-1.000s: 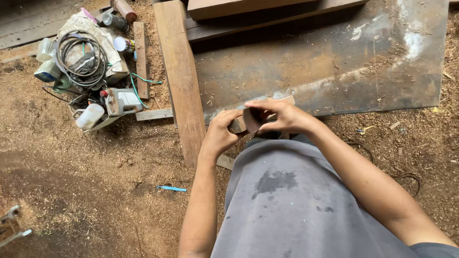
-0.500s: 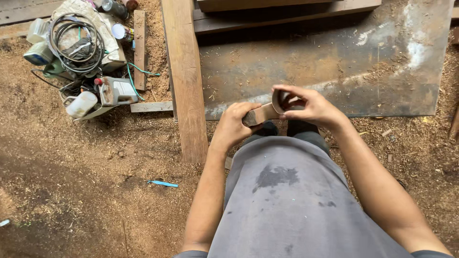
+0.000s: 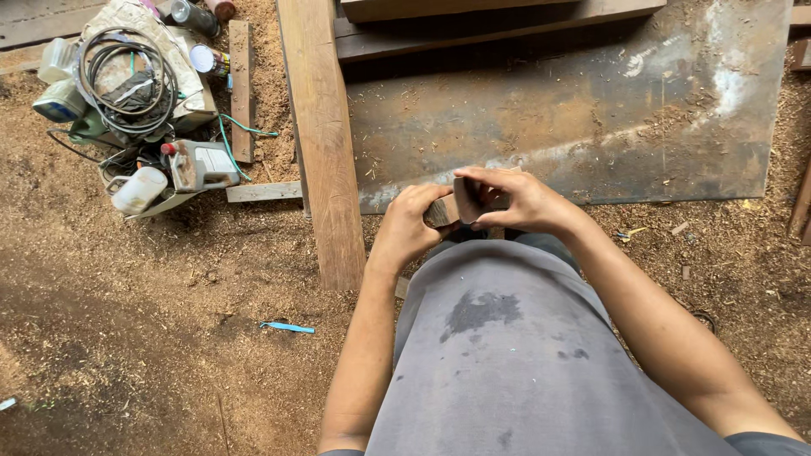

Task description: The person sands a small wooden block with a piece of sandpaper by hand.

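Both of my hands meet in front of my grey shirt, above a sawdust-covered floor. My left hand grips a small brown wooden block from the left side. My right hand curls over the block's right end and pinches a thin dark flat piece against it. Most of the block is hidden under my fingers. A long wooden plank lies just left of my hands, and a rusty metal sheet lies beyond them.
At the upper left sits a pile of gear: coiled cables, a white jug, a small machine and cans. Stacked timber lies at the top. A blue strip rests on the sawdust.
My hands and the block have shifted slightly right and up in view as my head moved. The right-hand fingers have closed further over the block's end.
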